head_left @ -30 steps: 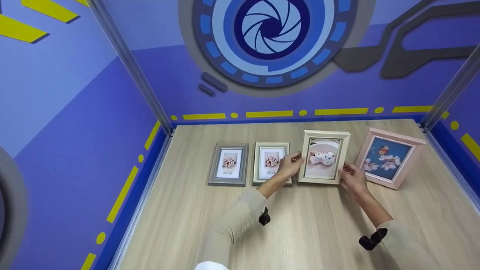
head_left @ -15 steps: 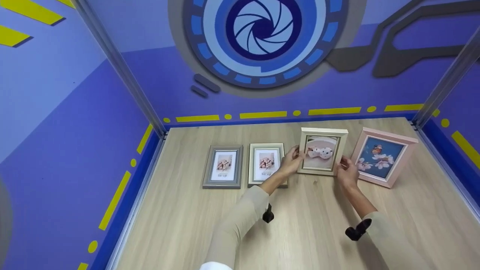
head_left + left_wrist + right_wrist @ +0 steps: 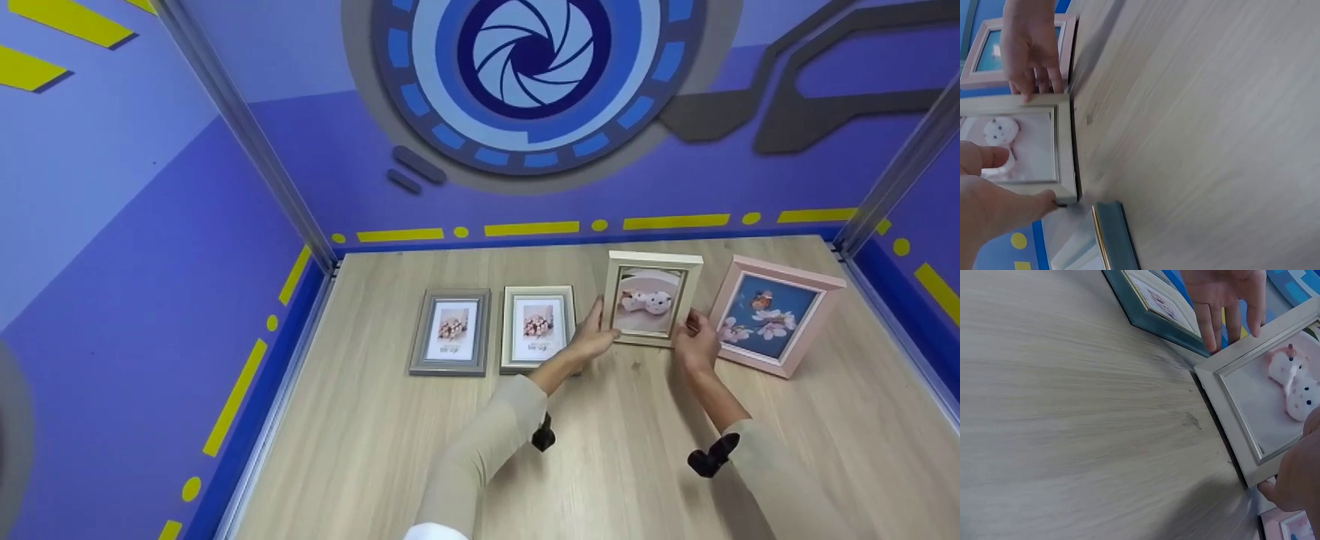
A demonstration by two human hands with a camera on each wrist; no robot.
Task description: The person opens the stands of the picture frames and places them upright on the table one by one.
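Note:
A cream photo frame [image 3: 618,300] with a picture of two small white animal figures stands upright on the table, between my hands. My left hand [image 3: 592,339] holds its left side near the lower corner, thumb at the front. My right hand [image 3: 697,343] grips the lower right side; the frame hides part of its fingertips. In the left wrist view, the left thumb and a finger [image 3: 995,157] show against the frame's front. Close to the right hand stands a pink photo frame [image 3: 814,322] with a blue flower picture, turned at an angle.
Left of the hands, a second cream photo frame [image 3: 510,330] and a grey photo frame [image 3: 420,334] stand in a row. The wood-grain table [image 3: 360,450] is bounded by a blue back wall [image 3: 322,165] and side walls.
The cream frame between the hands has gone back toward the wall since a second ago, both hands with it. In the last half second the left hand has slid lower along its side.

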